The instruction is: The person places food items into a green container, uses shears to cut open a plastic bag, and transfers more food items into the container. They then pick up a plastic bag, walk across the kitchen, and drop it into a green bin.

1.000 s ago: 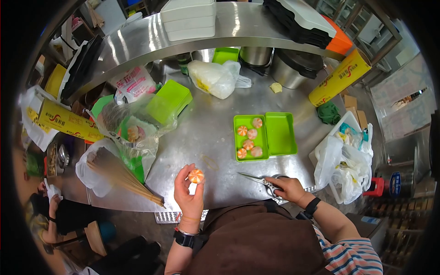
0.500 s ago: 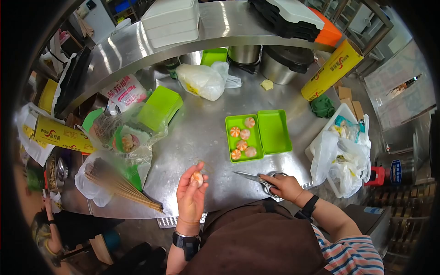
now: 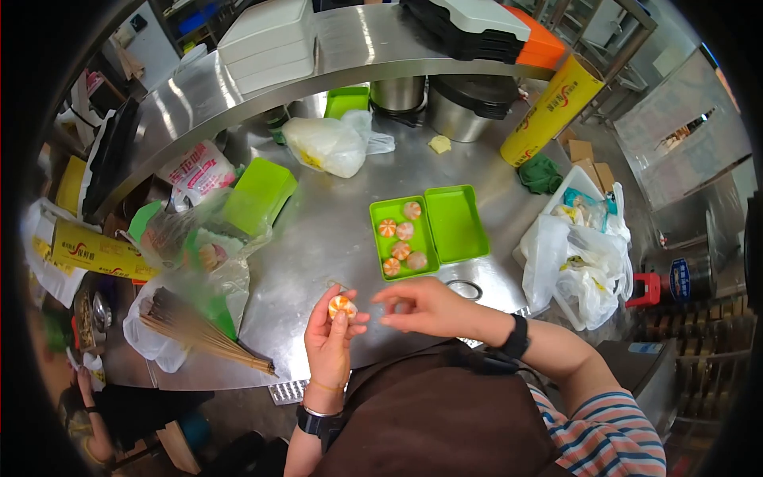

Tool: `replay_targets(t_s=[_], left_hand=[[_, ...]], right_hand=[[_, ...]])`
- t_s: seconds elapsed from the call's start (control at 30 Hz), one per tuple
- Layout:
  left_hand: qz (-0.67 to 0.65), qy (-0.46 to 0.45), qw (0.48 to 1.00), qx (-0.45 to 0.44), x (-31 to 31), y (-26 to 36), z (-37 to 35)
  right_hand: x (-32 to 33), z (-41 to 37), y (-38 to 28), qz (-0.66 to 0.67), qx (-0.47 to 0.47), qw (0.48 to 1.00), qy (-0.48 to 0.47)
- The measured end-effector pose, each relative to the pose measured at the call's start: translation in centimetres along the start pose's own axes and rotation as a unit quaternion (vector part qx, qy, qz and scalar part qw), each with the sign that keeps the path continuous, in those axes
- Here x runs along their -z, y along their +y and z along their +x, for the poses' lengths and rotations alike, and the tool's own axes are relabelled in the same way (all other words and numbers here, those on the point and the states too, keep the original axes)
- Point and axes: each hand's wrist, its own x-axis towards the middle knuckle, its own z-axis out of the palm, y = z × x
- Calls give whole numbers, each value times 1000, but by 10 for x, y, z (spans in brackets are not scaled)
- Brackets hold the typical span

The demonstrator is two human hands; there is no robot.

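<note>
My left hand (image 3: 326, 343) is closed around a small orange-and-white striped ball (image 3: 342, 305), held up between thumb and fingers above the steel table. Just right of it, my right hand (image 3: 425, 308) has its fingers apart and nothing visible in them. Behind that hand a handle loop of the scissors (image 3: 463, 284) shows on the table; the rest is covered. An opened green box (image 3: 384, 269) lies beyond my hands, with several similar balls in its left half. Its right half, the lid (image 3: 458, 226), holds nothing.
Bamboo skewers (image 3: 214, 338) and plastic bags (image 3: 238, 274) lie at the left. A white bin (image 3: 520, 253) with bagged items stands at the right. Behind are a knotted bag (image 3: 330, 147), a lidded pot (image 3: 461, 119), a yellow roll (image 3: 548, 111) and a raised shelf. Another person is at lower left.
My right hand has let go of the scissors and moved left toward the ball. The ball in my left hand now shows more of its striped face. The whole view has shifted slightly.
</note>
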Motion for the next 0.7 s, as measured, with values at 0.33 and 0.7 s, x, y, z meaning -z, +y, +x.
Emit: replay_targets(t_s=[0.33,0.7], left_hand=[[117,18,992,-48,5,-7,-3],[89,56,994,-27,8,-16,-5]], right_hand=[[-25,34,-8,263,-158,943,-132],[-42,40,6,337,-219,908,-119]])
